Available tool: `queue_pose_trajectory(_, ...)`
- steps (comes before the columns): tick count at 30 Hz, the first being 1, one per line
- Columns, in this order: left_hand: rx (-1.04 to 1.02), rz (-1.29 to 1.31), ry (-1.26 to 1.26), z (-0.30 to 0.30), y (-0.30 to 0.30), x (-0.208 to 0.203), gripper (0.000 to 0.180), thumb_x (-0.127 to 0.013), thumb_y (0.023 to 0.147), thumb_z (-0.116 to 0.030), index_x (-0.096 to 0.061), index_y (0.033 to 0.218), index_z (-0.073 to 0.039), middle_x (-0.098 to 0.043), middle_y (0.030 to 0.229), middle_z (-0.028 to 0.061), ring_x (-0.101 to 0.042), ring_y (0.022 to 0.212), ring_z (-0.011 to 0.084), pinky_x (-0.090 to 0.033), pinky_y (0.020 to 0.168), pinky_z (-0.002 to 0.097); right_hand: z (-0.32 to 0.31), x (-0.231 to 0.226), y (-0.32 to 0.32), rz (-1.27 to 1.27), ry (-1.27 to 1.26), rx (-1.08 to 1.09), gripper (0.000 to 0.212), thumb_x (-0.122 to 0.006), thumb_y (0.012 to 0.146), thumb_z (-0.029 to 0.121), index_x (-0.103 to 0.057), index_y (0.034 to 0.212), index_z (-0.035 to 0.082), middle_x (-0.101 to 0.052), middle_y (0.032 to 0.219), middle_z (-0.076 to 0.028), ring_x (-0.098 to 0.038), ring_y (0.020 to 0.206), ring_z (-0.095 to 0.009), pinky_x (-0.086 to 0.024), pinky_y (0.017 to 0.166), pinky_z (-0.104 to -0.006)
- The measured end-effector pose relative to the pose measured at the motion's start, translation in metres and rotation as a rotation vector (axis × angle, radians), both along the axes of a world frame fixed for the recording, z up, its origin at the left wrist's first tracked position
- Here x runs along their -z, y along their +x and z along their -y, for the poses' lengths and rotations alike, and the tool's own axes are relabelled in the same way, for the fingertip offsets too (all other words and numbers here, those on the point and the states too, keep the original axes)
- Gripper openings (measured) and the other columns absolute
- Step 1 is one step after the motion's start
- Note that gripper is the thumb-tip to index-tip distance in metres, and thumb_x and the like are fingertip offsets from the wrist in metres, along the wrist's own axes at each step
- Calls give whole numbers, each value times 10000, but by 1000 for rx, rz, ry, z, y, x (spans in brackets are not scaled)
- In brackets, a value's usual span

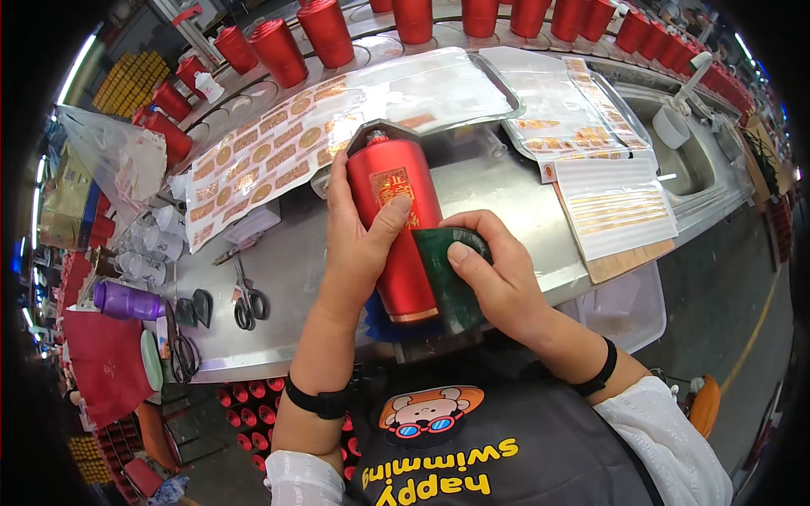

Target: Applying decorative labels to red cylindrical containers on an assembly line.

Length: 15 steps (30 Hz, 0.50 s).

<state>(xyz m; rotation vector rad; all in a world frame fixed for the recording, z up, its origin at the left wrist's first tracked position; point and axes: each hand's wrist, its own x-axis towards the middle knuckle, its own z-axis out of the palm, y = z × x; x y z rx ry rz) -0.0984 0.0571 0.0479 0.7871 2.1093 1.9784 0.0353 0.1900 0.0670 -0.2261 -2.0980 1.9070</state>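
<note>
A red bottle [400, 282] with a gold band at its base lies tilted over the steel bench edge in front of me, its narrow neck pointing away. My left hand [356, 232] is closed round its upper left side, thumb across the front. Under that thumb is a red-and-gold label [391, 185], partly covered. My right hand [506, 282] pinches a dark green flat scraper-like piece [447, 282] that rests against the bottle's right side. Something blue [378, 319] shows beneath the bottle's lower end.
Sheets of gold stickers [261, 156] cover the bench's far side, with strips on a board [616, 211] at right. Scissors [247, 299], a purple roll [126, 300] and clear cups [160, 244] stand left. Red bottles [329, 34] line a conveyor behind. A sink [683, 160] is far right.
</note>
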Motion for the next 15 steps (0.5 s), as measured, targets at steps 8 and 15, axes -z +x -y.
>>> queue_pose_trajectory(8,-4,-50,-28,1,-4,0,848,-667,884,-326,-195,1472,62,-347,1426,229,-388,1306,284,-304,1092,355,0,0,-2,-15,-3,-1,280,-539,929,146,-525,1154,-20,-644,954,-159,-627,879,-207,-492,795,-324)
queue_pose_trajectory(15,72,79,130,2,3,-5,730,-569,959,-255,-173,1485,62,-362,1425,191,-385,1300,227,-298,1090,328,0,0,2,-26,55,-1,277,-534,931,137,-521,1160,-19,-644,953,-168,-635,878,-232,-492,796,-335)
